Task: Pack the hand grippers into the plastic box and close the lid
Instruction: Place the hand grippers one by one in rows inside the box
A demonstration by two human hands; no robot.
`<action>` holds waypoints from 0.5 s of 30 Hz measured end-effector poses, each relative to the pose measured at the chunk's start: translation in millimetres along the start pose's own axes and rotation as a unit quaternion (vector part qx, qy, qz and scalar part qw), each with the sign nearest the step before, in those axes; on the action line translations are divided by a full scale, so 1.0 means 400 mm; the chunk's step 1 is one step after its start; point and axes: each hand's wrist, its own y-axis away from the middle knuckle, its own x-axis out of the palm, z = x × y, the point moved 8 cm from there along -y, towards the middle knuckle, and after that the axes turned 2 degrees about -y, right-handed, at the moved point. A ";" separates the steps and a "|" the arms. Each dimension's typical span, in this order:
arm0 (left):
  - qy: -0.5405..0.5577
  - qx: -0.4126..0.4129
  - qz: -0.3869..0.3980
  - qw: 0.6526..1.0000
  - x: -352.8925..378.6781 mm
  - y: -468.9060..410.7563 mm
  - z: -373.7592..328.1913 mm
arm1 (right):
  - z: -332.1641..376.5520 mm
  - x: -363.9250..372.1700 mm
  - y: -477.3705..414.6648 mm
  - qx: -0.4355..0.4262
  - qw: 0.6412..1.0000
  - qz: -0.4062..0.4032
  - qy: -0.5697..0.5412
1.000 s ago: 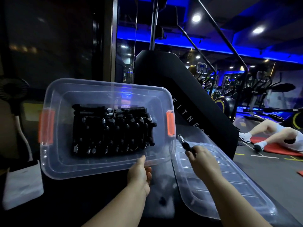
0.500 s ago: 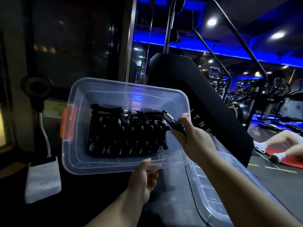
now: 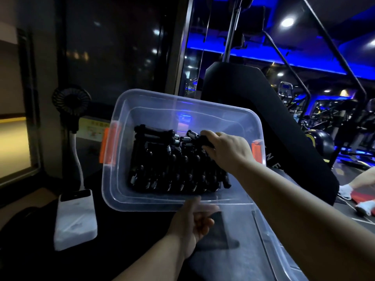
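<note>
Nearest: left hand (image 3: 192,226) pinches the near rim of the plastic box (image 3: 123,199), thumb up on the wall, other fingers curled below the lip (bit blurred). The box looks tipped toward the camera. Clear lid (image 3: 284,252) lies just right of it, partly under the right forearm, not on yet. Box = thin see-thru plastic, so it prob flexes w/ a one-point hold. Full of steel springs it'll likely be heavy for its size. Better to take it w/ both hands at the short ends by the orange latches (image 3: 107,147) or from underneath, not by one rim. Inside, a pile (image 3: 172,171) of black grippers sits in tight rows, chrome coils showing at near & far ends. Right hand (image 3: 227,153) is in over the right side, fingers closed round one hand gripper (image 3: 195,137) by its black handle. Its coil pokes out past the fingertips, over the far right of the pile. Grippers: prob stiff, dense, not fragile; the coil is likely slick, so take by a handle & keep skin out of the V. Lid: prob light, bendy, smooth; hold by the long edges, seat the corners, then snap the latches. Beyond, left: a white power bank (image 3: 75,220) w/ a small fan (image 3: 71,102) on a stalk. Behind the box is a black gym machine (image 3: 274,110). Far right are someone's feet (image 3: 365,205) by a red mat.
</note>
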 end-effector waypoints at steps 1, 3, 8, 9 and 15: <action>0.003 0.004 -0.004 1.000 -0.007 -0.002 -0.009 | 0.000 0.011 -0.016 -0.009 1.000 -0.001 0.008; 0.002 0.007 0.000 1.000 -0.012 -0.006 -0.025 | -0.002 0.024 -0.048 -0.022 1.000 -0.011 0.019; -0.007 0.010 0.001 1.000 -0.017 -0.012 -0.028 | -0.001 0.047 -0.108 -0.027 0.999 -0.034 0.023; -0.012 0.018 0.002 1.000 -0.020 -0.012 -0.029 | 0.001 0.053 -0.119 -0.030 0.999 -0.037 0.025; -0.044 0.054 0.039 0.997 -0.035 -0.018 -0.016 | 0.021 0.080 -0.154 -0.035 0.994 -0.087 0.063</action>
